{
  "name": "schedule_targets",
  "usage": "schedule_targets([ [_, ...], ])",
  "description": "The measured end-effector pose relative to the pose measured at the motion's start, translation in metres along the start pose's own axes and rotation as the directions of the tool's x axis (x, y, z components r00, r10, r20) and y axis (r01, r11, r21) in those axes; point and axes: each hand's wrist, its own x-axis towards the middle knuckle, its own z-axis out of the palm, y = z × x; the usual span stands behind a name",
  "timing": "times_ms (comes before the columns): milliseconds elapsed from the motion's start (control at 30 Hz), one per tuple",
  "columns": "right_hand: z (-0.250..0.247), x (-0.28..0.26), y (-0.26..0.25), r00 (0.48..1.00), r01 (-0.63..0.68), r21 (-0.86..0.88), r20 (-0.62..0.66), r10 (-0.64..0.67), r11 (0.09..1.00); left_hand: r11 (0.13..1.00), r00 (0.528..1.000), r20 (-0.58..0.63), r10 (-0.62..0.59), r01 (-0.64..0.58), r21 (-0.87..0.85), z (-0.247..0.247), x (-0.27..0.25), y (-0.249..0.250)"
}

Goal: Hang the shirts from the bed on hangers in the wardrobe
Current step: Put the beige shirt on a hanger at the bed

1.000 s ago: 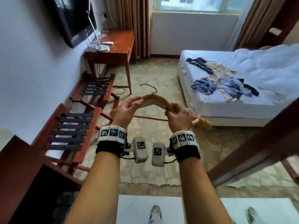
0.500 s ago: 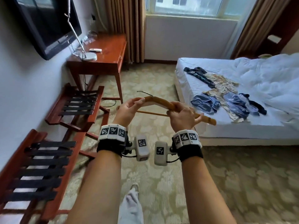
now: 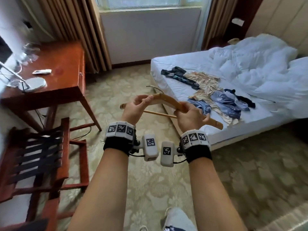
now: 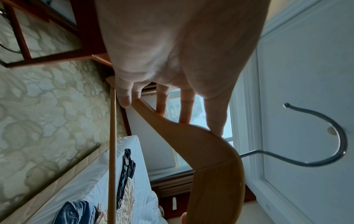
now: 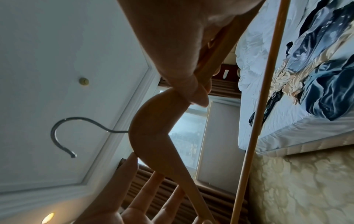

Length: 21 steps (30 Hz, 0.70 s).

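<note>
Closer now than half a second ago: bed (image 3: 208, 130) and desk (image 3: 63, 64), both larger in the head view; the wall television has dropped almost out of the left edge, and only one luggage rack (image 3: 41, 155) shows at lower left where two showed before.

Unchanged: both hands keep the same two-handed hold on the wooden hanger (image 3: 168, 100), carried at chest height over the patterned carpet (image 3: 150, 180).

Left hand (image 3: 133, 110): fingers curled over the left shoulder of the hanger near its tip, thumb on top; the left wrist view shows four fingertips (image 4: 216, 127) pressed along the wood.

Right hand (image 3: 188, 115): wrapped round the right shoulder of the hanger, thumb lying along the wood toward its far tip.

Hanger: held roughly level, right end lower and toward the bed corner; metal hook (image 4: 329, 145) pointing away from the person; cross rod (image 5: 262, 106) running beneath the two hands.

Shirts (image 3: 216, 97): several, in dark blue, light blue and cream satin, lying crumpled and overlapping on the white sheet near the foot of the bed, beside the bunched white duvet (image 3: 258, 67). Well apart from the hanger.

Desk top: lamp base (image 3: 35, 83) and a small white remote (image 3: 41, 72).
</note>
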Motion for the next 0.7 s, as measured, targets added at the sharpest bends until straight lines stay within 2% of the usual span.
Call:
schedule_targets([
  [100, 0.011, 0.054, 0.008, 0.997, -0.064, -0.016, -0.036, 0.063, 0.998, 1.0, 0.997, 0.068, -0.03, 0.03, 0.011, 0.025, 0.062, -0.005],
  [267, 0.024, 0.154, 0.02, 0.99, -0.132, -0.03, -0.06, 0.13, 0.991, 0.999, 0.993, 0.111, -0.031, 0.029, 0.019, 0.075, 0.17, -0.009],
  [500, 0.037, 0.32, 0.023, 0.987, -0.14, -0.008, -0.086, 0.139, 0.99, 0.997, 0.98, 0.19, -0.055, 0.045, 0.06, 0.139, 0.325, 0.012],
  [700, 0.036, 0.426, 0.02, 0.978, -0.173, -0.04, -0.129, 0.166, 0.984, 0.998, 0.955, 0.291, -0.052, 0.039, 0.05, 0.186, 0.43, 0.025],
])
